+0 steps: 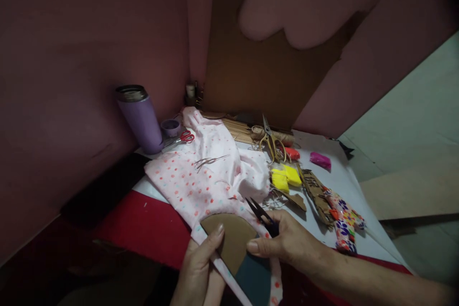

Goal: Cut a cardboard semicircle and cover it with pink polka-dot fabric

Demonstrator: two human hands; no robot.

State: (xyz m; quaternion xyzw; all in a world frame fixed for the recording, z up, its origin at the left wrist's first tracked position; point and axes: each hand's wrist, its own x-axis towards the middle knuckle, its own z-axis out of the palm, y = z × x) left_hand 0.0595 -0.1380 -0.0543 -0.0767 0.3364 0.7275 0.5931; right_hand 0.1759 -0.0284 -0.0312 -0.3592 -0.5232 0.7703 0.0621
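Observation:
A rounded brown cardboard piece [229, 236] with a dark blue-green part lies over pink floral fabric [190, 184] near me. My left hand [202, 263] grips its left side, thumb on top, where a strip of the fabric is folded along the edge. My right hand [278, 244] holds dark thread snips [261, 213], blades pointing up and left. Its thumb also presses on the right side of the cardboard, by the fabric border. The rest of the fabric spreads behind, with several thin brown strands [210, 160] on it.
A purple tumbler [141, 122], a tape roll [170, 126] and red-handled scissors [185, 137] stand or lie at the left. Gold-handled scissors [271, 143], yellow packets [286, 177], a magenta packet [320, 160], cardboard scraps [315, 196] and a floral-patterned item [344, 220] lie at the right.

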